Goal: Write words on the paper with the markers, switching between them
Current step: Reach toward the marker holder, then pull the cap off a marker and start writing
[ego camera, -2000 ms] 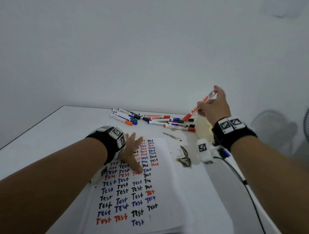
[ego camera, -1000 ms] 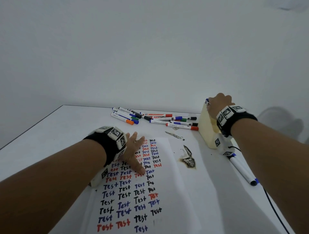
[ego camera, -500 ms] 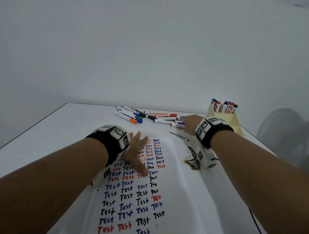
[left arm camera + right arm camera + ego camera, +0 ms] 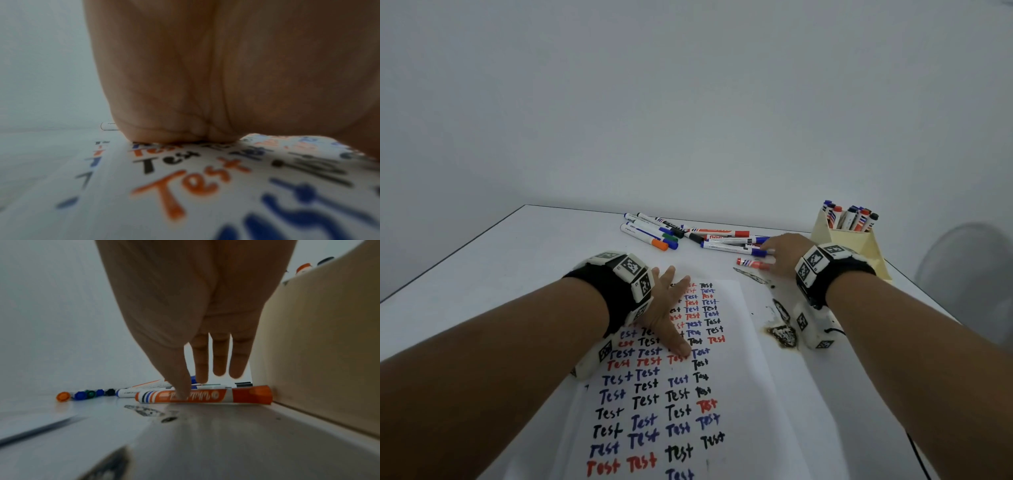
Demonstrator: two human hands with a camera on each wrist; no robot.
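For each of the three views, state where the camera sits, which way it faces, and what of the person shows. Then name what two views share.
Head: worn on the head, looking forward and down at the table; both forearms, left hand and right hand show.
Left wrist: low under the palm, facing along the paper; the palm fills it.
Right wrist: low, facing along straight fingers at the red marker.
Shared: head and right wrist both show the red marker and beige holder.

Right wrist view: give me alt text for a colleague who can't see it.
The right hand reaches down with straight fingers, its thumb tip touching a capped red marker lying flat on the white table. More capped markers lie behind it to the left, and the wall of a beige marker holder fills the right side.
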